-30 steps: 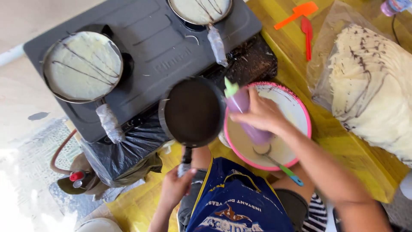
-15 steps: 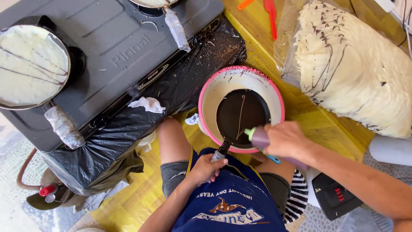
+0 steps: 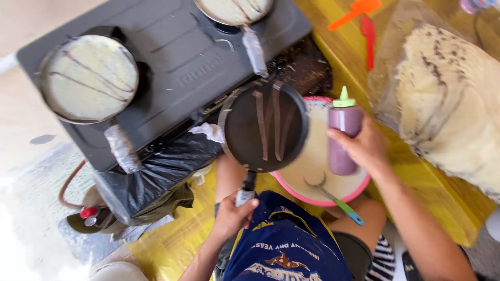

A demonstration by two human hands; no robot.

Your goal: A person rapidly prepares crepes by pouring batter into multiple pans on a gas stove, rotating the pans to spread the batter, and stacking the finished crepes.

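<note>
The left hand (image 3: 232, 216) keeps a closed grip on the dark pan's handle (image 3: 246, 188); the right hand (image 3: 364, 148) wraps a closed grip around the purple squeeze bottle (image 3: 342, 130) above the pink bowl (image 3: 312, 195).

clear plastic bag (image 3: 396, 57) | far right, holds cream crepes || blue printed sack (image 3: 284, 250) | bottom centre, lap

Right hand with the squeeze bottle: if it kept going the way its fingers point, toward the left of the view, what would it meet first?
Likely the rim of the dark pan that the left hand holds; the right hand and purple squeeze bottle sit just beside it, though relative height is unclear.
</note>
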